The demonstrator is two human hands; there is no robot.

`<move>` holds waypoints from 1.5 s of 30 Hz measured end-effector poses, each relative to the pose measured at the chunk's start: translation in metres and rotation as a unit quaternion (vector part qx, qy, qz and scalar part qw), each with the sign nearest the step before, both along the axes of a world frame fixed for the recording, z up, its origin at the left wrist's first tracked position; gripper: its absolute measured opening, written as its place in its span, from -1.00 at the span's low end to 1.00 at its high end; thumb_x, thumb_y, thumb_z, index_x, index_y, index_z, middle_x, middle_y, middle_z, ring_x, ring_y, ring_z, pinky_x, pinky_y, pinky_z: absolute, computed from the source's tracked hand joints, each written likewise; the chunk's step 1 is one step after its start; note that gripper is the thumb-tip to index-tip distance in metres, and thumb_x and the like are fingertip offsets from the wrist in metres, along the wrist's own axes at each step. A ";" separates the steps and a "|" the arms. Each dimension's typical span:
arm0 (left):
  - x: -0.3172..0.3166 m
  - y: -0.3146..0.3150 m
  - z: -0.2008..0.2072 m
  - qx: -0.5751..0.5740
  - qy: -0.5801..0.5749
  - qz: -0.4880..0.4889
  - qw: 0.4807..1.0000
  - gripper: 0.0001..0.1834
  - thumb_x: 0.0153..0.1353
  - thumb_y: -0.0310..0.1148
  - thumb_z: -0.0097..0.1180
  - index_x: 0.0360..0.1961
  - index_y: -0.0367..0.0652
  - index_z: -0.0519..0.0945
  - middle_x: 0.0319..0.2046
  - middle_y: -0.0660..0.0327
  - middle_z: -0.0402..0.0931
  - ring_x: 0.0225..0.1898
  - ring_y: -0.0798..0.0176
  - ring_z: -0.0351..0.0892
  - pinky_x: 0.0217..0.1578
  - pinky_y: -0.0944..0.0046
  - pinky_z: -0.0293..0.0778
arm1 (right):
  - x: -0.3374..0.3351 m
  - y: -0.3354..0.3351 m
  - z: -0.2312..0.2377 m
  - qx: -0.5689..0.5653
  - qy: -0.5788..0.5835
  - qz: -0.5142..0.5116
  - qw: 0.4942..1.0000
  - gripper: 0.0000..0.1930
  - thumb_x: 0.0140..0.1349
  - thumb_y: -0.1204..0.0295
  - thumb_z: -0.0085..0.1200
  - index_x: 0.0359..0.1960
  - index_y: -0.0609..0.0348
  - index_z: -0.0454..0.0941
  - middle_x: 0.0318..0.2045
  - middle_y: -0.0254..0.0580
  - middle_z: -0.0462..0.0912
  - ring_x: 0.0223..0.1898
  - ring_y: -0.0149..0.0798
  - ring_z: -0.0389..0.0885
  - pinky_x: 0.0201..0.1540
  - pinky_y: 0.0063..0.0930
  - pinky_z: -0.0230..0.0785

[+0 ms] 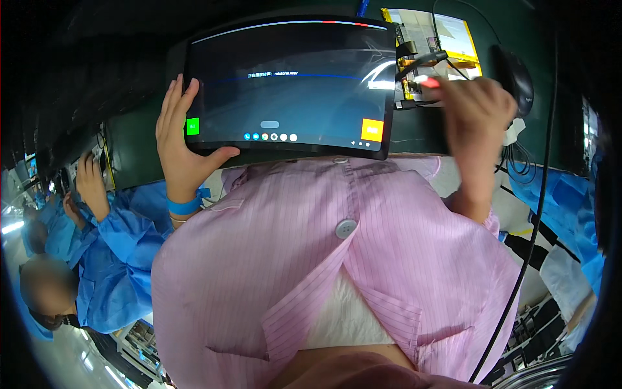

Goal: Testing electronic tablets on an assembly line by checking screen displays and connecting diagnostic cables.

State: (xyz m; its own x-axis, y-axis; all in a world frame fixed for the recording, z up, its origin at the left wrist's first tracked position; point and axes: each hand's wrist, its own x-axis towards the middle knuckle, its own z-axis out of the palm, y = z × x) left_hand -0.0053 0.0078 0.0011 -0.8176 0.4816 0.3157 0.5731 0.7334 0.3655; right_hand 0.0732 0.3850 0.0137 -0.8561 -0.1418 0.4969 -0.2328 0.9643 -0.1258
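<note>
Pink-striped coat, black tablet, blue wristband

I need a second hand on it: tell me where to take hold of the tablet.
Take the tablet by its right short edge, coming in from the right. The left hand already clamps the left edge, thumb under the lower corner, so the opposite bezel is bare. Keep the grip off the lit glass; the right hand hovers nearest.

A wide black-framed tablet screen stands upright at the middle of the desk edge, its display dark with a green square at the lower left, an orange square at the lower right, and small round icons along the bottom. Behind its right corner lies a flat yellow-edged sheet.
</note>
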 end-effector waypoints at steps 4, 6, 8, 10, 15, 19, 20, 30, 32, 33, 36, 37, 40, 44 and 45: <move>-0.001 -0.007 -0.006 0.001 0.004 0.003 1.000 0.11 -0.35 0.31 0.39 0.23 -0.12 0.42 0.28 -0.08 0.27 0.35 -0.13 0.18 0.25 -0.04 0.14 | 0.018 0.014 0.030 -0.084 -0.133 0.117 0.981 -0.79 0.00 0.28 0.26 -0.36 0.09 0.67 -0.44 -0.34 0.60 -0.23 -0.22 0.49 -0.03 -0.28 0.11; 0.002 -0.013 -0.007 -0.010 0.013 0.012 1.000 0.13 -0.30 0.42 0.29 0.24 -0.14 0.41 0.28 -0.08 0.28 0.33 -0.16 0.19 0.26 -0.04 0.13 | 0.014 0.008 0.028 -0.159 -0.198 0.204 0.945 -0.77 -0.01 0.26 0.27 -0.37 0.10 0.66 -0.44 -0.33 0.60 -0.23 -0.20 0.49 -0.04 -0.29 0.13; 0.004 -0.007 -0.002 0.015 0.034 0.019 0.999 0.08 -0.21 0.47 0.18 0.22 -0.15 0.43 0.27 -0.08 0.28 0.32 -0.18 0.21 0.25 -0.03 0.14 | 0.011 0.010 0.015 -0.255 -0.203 0.233 0.916 -0.75 -0.01 0.24 0.27 -0.38 0.14 0.65 -0.44 -0.31 0.59 -0.24 -0.17 0.49 -0.08 -0.28 0.18; 0.010 -0.006 0.000 0.032 0.059 0.037 0.997 0.05 -0.12 0.51 0.06 0.19 -0.16 0.46 0.26 -0.08 0.29 0.30 -0.20 0.23 0.25 -0.03 0.14 | 0.005 -0.010 0.012 -0.160 -0.111 0.109 0.975 -0.71 -0.02 0.31 0.28 -0.25 0.12 0.66 -0.17 -0.20 0.60 -0.08 -0.08 0.48 0.01 -0.23 0.21; 0.026 -0.012 -0.008 0.059 0.226 0.090 0.968 -0.24 0.30 0.27 -0.38 -0.23 -0.11 0.73 0.10 -0.05 0.49 0.22 -0.10 0.33 0.23 0.04 0.17 | 0.003 -0.007 -0.009 -0.080 -0.065 0.059 0.993 -0.73 0.02 0.43 0.26 -0.18 0.05 0.67 0.07 -0.18 0.54 0.18 -0.03 0.39 0.16 -0.17 0.15; 0.029 -0.014 -0.010 0.064 0.237 0.084 0.966 -0.30 0.34 0.16 -0.39 -0.27 -0.09 0.75 0.05 0.00 0.53 0.20 -0.04 0.35 0.22 0.10 0.20 | 0.004 -0.012 -0.014 -0.065 -0.054 0.058 0.995 -0.77 0.00 0.48 0.25 -0.24 0.05 0.67 0.01 -0.21 0.58 0.12 -0.05 0.43 0.12 -0.24 0.19; 0.029 -0.013 -0.012 0.072 0.252 0.079 0.962 -0.34 0.35 0.08 -0.39 -0.26 -0.12 0.74 0.04 0.02 0.54 0.19 -0.03 0.36 0.21 0.10 0.21 | 0.003 -0.011 -0.014 -0.061 -0.055 0.058 0.995 -0.77 0.00 0.48 0.25 -0.24 0.05 0.67 0.01 -0.21 0.58 0.12 -0.05 0.43 0.12 -0.24 0.19; 0.029 0.027 0.015 0.144 0.091 -0.159 0.972 -0.75 0.02 -0.35 0.00 -0.29 -0.23 0.55 -0.17 0.13 0.66 -0.08 0.07 0.56 -0.04 0.13 0.35 | 0.003 -0.014 -0.008 -0.121 -0.067 0.075 0.988 -0.85 0.05 0.52 0.19 -0.31 0.16 0.57 -0.29 -0.22 0.62 -0.17 -0.12 0.50 -0.05 -0.33 0.21; 0.027 0.036 0.014 0.157 0.092 -0.170 0.969 -0.78 -0.01 -0.40 0.01 -0.29 -0.22 0.52 -0.18 0.14 0.66 -0.08 0.08 0.56 -0.08 0.13 0.34 | 0.005 -0.014 -0.007 -0.120 -0.070 0.068 0.988 -0.85 0.06 0.51 0.19 -0.30 0.17 0.56 -0.31 -0.21 0.62 -0.19 -0.11 0.51 -0.05 -0.33 0.21; 0.026 0.038 0.015 0.169 0.095 -0.179 0.965 -0.78 -0.04 -0.45 0.02 -0.30 -0.21 0.48 -0.20 0.15 0.66 -0.09 0.09 0.56 -0.11 0.14 0.34 | 0.006 -0.014 -0.007 -0.119 -0.071 0.067 0.988 -0.85 0.06 0.51 0.19 -0.30 0.17 0.56 -0.31 -0.21 0.62 -0.19 -0.11 0.51 -0.05 -0.33 0.21; 0.023 0.042 0.018 0.157 0.088 -0.193 0.965 -0.71 -0.09 -0.47 0.04 -0.25 -0.21 0.48 -0.15 0.17 0.65 -0.06 0.06 0.54 -0.08 0.10 0.33 | 0.006 -0.014 -0.010 -0.123 -0.057 0.069 0.988 -0.85 0.06 0.51 0.19 -0.30 0.16 0.57 -0.32 -0.21 0.61 -0.21 -0.11 0.50 -0.05 -0.32 0.21; 0.024 0.043 0.018 0.146 0.085 -0.195 0.966 -0.68 -0.11 -0.47 0.05 -0.23 -0.20 0.47 -0.12 0.17 0.63 -0.04 0.05 0.53 -0.08 0.08 0.32 | 0.006 -0.014 -0.010 -0.119 -0.052 0.072 0.989 -0.84 0.06 0.50 0.19 -0.30 0.16 0.57 -0.32 -0.21 0.61 -0.21 -0.11 0.50 -0.06 -0.32 0.22; 0.026 0.045 0.019 0.126 0.067 -0.210 0.967 -0.61 -0.14 -0.45 0.09 -0.18 -0.19 0.47 -0.06 0.19 0.60 0.01 0.04 0.51 -0.06 0.04 0.31 | 0.006 -0.014 -0.008 -0.112 -0.043 0.077 0.990 -0.84 0.05 0.49 0.19 -0.29 0.17 0.58 -0.32 -0.21 0.62 -0.22 -0.11 0.50 -0.06 -0.32 0.22; 0.026 0.046 0.021 0.121 0.056 -0.222 0.966 -0.55 -0.16 -0.43 0.11 -0.12 -0.19 0.46 -0.02 0.21 0.58 0.04 0.04 0.49 -0.05 0.02 0.29 | 0.005 -0.016 -0.007 -0.118 -0.047 0.083 0.988 -0.83 0.05 0.48 0.19 -0.28 0.18 0.60 -0.33 -0.20 0.62 -0.24 -0.11 0.51 -0.07 -0.32 0.23; 0.026 0.046 0.021 0.118 0.048 -0.232 0.965 -0.52 -0.16 -0.42 0.12 -0.10 -0.19 0.46 -0.01 0.21 0.58 0.05 0.04 0.49 -0.04 0.01 0.29 | 0.005 -0.016 -0.006 -0.117 -0.048 0.082 0.989 -0.83 0.05 0.48 0.19 -0.28 0.18 0.60 -0.33 -0.20 0.62 -0.24 -0.11 0.51 -0.07 -0.32 0.23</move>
